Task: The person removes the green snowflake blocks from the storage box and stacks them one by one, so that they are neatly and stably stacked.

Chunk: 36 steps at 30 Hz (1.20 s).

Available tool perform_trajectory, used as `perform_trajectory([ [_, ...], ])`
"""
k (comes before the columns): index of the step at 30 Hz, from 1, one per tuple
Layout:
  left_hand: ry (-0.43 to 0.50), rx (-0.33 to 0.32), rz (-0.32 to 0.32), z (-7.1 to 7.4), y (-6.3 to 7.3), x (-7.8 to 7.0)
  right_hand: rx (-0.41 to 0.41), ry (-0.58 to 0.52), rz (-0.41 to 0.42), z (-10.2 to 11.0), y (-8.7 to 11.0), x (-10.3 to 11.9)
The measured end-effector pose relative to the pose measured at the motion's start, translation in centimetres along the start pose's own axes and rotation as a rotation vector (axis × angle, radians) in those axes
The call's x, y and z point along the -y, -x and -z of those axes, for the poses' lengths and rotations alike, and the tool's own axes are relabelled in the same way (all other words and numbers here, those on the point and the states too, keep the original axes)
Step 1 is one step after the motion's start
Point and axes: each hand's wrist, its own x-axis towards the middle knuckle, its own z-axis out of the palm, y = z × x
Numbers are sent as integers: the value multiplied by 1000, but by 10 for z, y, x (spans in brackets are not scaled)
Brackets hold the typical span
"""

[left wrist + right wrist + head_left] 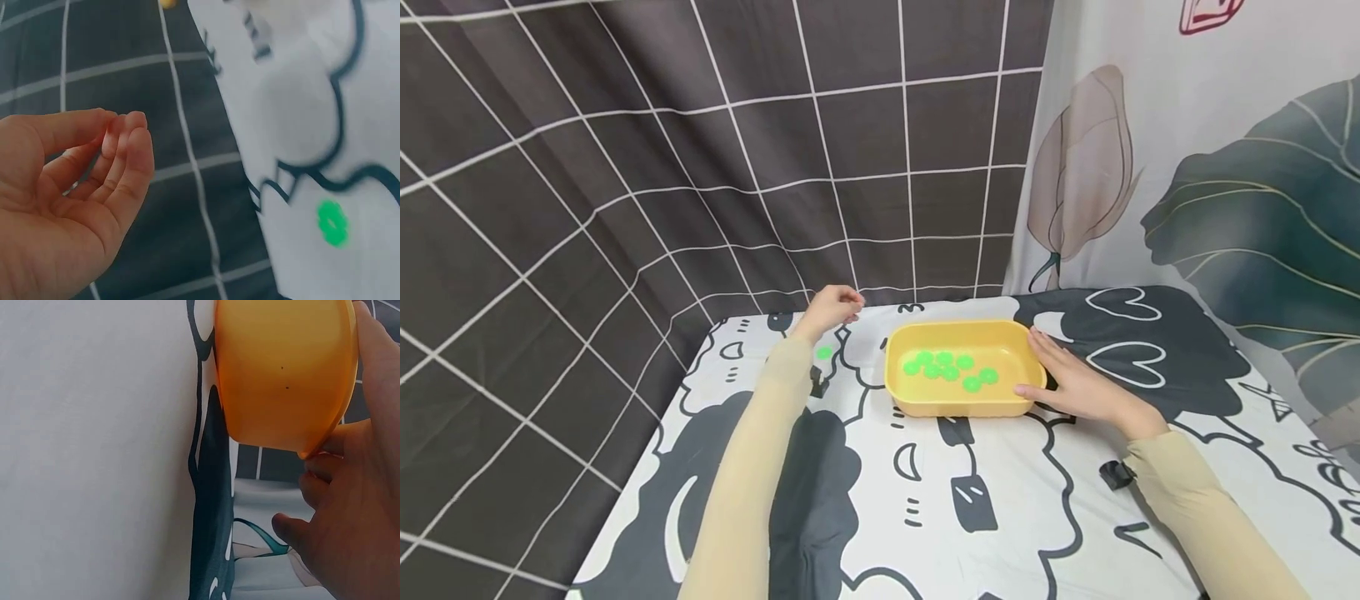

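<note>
My left hand (835, 307) is raised over the far left of the table, its fingers loosely curved and the thumb close to their tips. In the left wrist view nothing shows between these fingers (134, 162). Nearer to me lies one small green flower-shaped piece (824, 352) with a hole in its middle. To the right stands a yellow plastic tub (966, 409), with several similar green pieces (950, 372) spread over its floor. Around the tub's right end is my right hand (1078, 385), holding it with thumb and fingers spread along the rim.
A white cloth with dark cartoon drawings (880, 492) covers the table. Behind and to the left hangs a dark curtain with white grid lines (865, 133). On the right is a pale curtain with large leaf prints (1262, 208), close behind the table's edge.
</note>
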Motion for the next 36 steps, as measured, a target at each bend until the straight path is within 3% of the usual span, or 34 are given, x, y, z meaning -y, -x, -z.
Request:
perform_trajectory([
  [16, -90, 278, -232, -63, -10, -85, -4, -7, -9, 0, 1, 0],
  [22, -146, 331, -287, -87, -15, -92, 2, 3, -21, -1, 0, -2],
  [31, -327, 440, -380, -119, -22, -99, 14, -4, -37, -1, 0, -3],
  [36, -368, 479, -406, -135, -25, -100, 7, -3, -26, -2, 1, -2],
])
